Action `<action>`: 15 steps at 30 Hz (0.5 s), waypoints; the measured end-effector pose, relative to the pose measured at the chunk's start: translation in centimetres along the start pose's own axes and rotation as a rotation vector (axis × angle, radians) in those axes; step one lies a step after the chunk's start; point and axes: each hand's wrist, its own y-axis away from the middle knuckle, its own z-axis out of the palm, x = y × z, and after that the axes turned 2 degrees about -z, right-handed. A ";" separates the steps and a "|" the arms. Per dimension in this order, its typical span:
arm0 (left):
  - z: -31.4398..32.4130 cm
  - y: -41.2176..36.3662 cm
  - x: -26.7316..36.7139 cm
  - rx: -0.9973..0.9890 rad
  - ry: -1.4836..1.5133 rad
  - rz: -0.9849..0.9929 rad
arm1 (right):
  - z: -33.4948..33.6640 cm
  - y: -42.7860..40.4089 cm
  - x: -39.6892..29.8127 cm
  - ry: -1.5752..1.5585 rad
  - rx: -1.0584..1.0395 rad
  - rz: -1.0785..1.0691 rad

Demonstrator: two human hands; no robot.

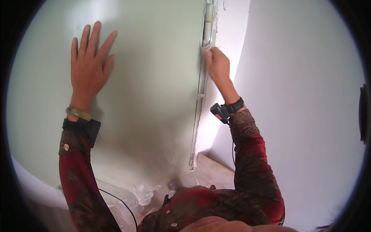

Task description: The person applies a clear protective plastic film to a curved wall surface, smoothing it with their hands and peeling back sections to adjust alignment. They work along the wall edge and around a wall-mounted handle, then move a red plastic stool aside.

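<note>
A large, smooth, pale green panel (150, 72) fills the left and middle of the view. My left hand (88, 65) rests spread against it, fingers apart and holding nothing. Along the panel's right side runs a narrow edge strip (198, 116) with ragged bits of film or tape. At its upper part my right hand (217, 62) is closed, pinching a piece of whitish translucent film (208, 45). Another loose scrap of film (200, 95) sticks out lower on the edge. The material under my left palm is hidden.
A white wall (295, 87) stands to the right, beyond a bright gap beside the panel's edge. Crumpled clear plastic sheeting (143, 194) lies low, near my body. A tan board or floor section (216, 171) shows below the gap. A thin black cable (121, 201) hangs by my left arm.
</note>
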 end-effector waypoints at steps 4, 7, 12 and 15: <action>-0.6 0.0 0.1 -0.028 0.001 -0.012 | 1.3 -0.3 -1.6 0.276 0.002 -0.125; -0.7 -0.1 0.2 -0.022 0.004 -0.015 | 2.5 -0.7 0.3 0.294 0.077 -0.180; -0.3 0.2 0.1 -0.031 0.036 -0.011 | 2.4 -1.6 0.7 0.287 0.065 -0.242; 0.6 0.0 -0.2 -0.009 0.010 -0.011 | 1.9 -1.0 1.2 0.130 -0.025 0.015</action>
